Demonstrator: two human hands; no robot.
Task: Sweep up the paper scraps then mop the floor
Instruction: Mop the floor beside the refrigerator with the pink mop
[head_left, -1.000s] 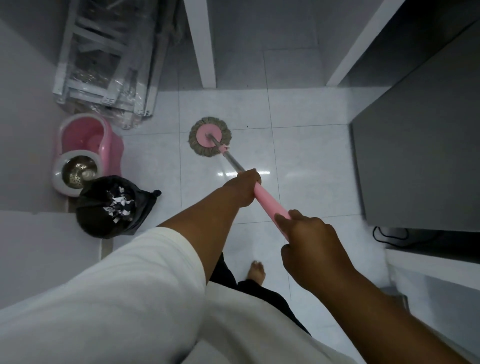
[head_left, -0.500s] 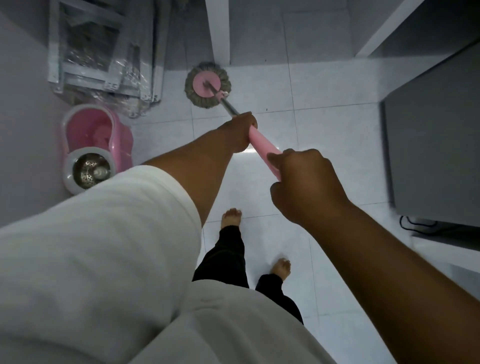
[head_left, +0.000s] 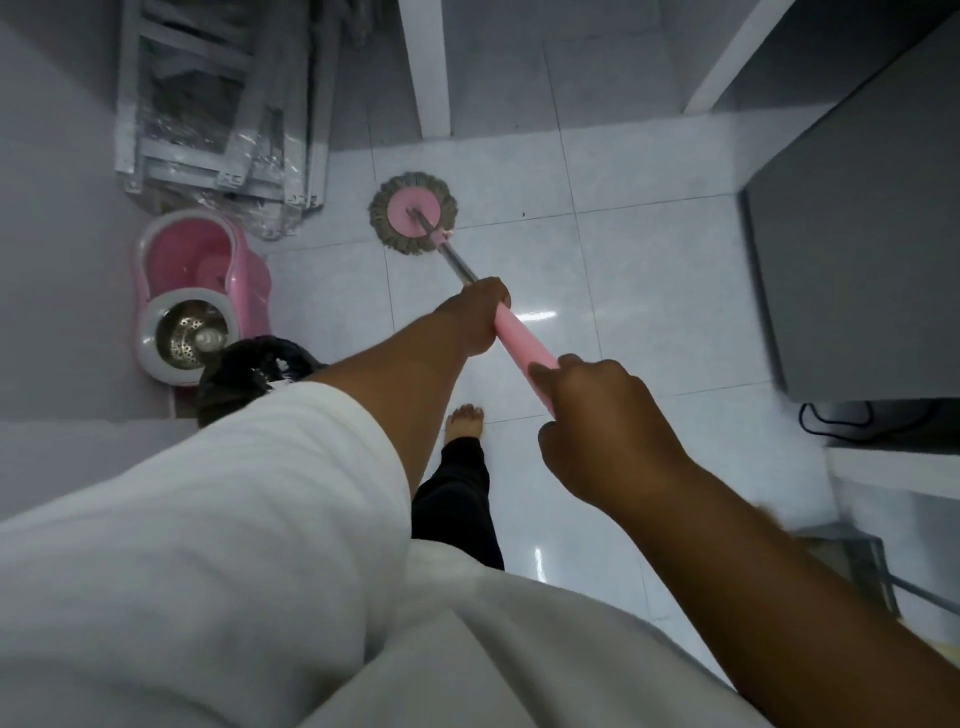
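The person is standing on the white tiled floor (head_left: 649, 270) and is holding the mop (head_left: 524, 345) with both hands, its pole slanting away from the body toward the upper left. The left hand (head_left: 475, 317) is holding the pole lower down, where the pink cover is meeting the metal part, and its grip is wrapped fully around the pole. The right hand (head_left: 608, 426) is holding the upper end of the pink cover, and its grip is also curled around it. The mop head (head_left: 414, 214), a pink disc with a grey fringe, is lying flat on the floor, near a white furniture leg (head_left: 426, 67) and a stack of folded frames (head_left: 218, 104) wrapped in plastic. To the left, the pink bucket (head_left: 197, 291) with its metal spinner basket is standing by the wall. A black bag (head_left: 249, 369) is sitting just beside the bucket, partly hidden by the white sleeve (head_left: 234, 493). The small white bits at its opening are perhaps the paper scraps (head_left: 283, 366), but the view is too poor to be sure. One bare foot (head_left: 466, 422) is showing between the two arms. A dark cabinet (head_left: 857, 234) is standing on the right.
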